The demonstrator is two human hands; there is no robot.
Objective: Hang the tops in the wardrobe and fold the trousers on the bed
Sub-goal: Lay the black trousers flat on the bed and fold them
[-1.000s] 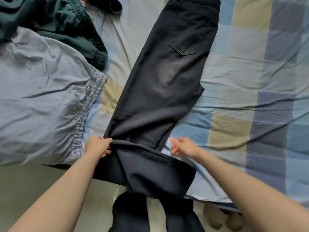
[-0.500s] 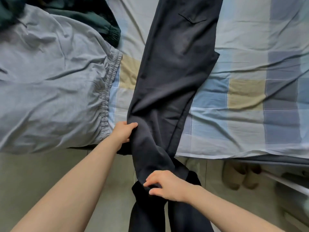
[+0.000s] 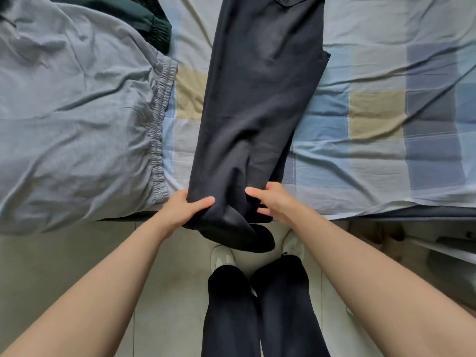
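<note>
Head view is showing the fold beginning: left hand [image 3: 186,210] and right hand [image 3: 270,202] are pinching the dark trousers' [image 3: 257,104] bunched leg ends at the bed [image 3: 386,176] edge, likely needing carrying toward the waistband.

checked sheet [image 3: 373,117] covers the bed, kinda wrinkly | pale tiled floor [image 3: 64,266] just below the sheet's edge | white shoes [image 3: 222,256] on that floor, near the sheet's edge
</note>
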